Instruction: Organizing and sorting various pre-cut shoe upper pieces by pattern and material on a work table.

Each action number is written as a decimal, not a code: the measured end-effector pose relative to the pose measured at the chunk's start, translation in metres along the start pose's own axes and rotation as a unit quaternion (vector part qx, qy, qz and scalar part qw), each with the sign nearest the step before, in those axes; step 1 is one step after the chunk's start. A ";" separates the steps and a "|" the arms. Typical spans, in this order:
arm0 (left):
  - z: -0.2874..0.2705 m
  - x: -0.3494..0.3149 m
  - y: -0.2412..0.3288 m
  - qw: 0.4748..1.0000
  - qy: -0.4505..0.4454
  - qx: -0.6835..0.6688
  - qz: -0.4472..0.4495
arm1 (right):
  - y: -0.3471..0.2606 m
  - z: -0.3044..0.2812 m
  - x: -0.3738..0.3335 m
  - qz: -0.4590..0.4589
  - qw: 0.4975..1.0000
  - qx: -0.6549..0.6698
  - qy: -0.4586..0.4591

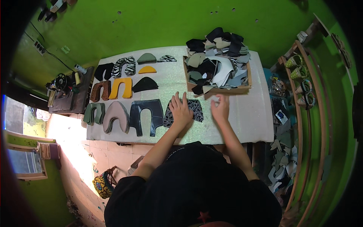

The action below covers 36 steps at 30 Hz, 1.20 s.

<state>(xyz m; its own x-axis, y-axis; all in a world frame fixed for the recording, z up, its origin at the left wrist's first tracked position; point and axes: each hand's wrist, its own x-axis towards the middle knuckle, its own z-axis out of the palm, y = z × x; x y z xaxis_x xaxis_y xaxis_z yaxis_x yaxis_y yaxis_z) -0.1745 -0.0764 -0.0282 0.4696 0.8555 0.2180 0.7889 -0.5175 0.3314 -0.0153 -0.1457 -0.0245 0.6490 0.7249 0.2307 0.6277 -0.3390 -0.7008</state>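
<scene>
My left hand [180, 109] lies with fingers stretched over a black-and-grey patterned U-shaped cutout [196, 110] on the table, covering its middle. To the right, beside that piece, my right hand [221, 107] is raised near the box front with fingers curled together. Something small and pale shows at its fingertips, too blurred to name. Left of my left hand is a dark U-shaped cutout [136, 116], then a stack of grey-beige ones [115, 113] and a green stack [90, 113]. Behind them sit brown [97, 91] and yellow [124, 84] cutouts.
A cardboard box [227, 90] heaped with scraps stands at the table's back right. Half-moon pieces [145, 84] and zebra-striped cutouts [126, 66] lie at the back left. A sewing machine [60, 83] is at far left, a wooden rack [302, 75] with sandals at right.
</scene>
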 end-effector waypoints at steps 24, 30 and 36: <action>0.040 0.105 0.114 0.904 -0.123 -0.126 0.389 | 0.085 -0.060 0.172 -0.128 0.935 -0.317 -0.094; 0.029 0.127 0.108 0.951 -0.138 -0.059 0.272 | 0.087 -0.060 0.186 -0.124 0.906 -0.377 -0.146; 0.025 0.130 0.076 0.958 -0.178 0.004 0.227 | 0.087 -0.072 0.188 -0.104 0.937 -0.297 -0.152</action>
<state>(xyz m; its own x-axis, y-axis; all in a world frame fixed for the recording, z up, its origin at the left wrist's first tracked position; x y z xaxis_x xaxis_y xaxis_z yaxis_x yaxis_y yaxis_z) -0.0434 -0.0046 0.0024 0.8689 0.4949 0.0108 0.4740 -0.8381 0.2702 0.1919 -0.0820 0.0061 0.3915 0.9186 0.0544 0.9137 -0.3811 -0.1413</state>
